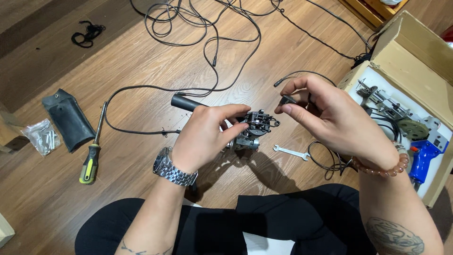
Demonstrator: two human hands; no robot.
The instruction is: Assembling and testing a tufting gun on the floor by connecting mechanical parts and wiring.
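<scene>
The left hand (pixel 203 137) is gripping a small dark metal mechanical assembly (pixel 255 126) with a black cylindrical handle (pixel 185 102), fingers curled closed around it, holding it just above the wooden floor (pixel 141 61). The right hand (pixel 330 118) is pinching a small dark part (pixel 286 99) between thumb and forefinger, just beside the assembly's top. A small silver flat wrench (pixel 291 152) is lying on the floor below the hands. A yellow-and-black-handled screwdriver (pixel 93 153) is lying well to the left, near a black leather pouch (pixel 68 119). An open cardboard box (pixel 415 52) is sitting to the right.
</scene>
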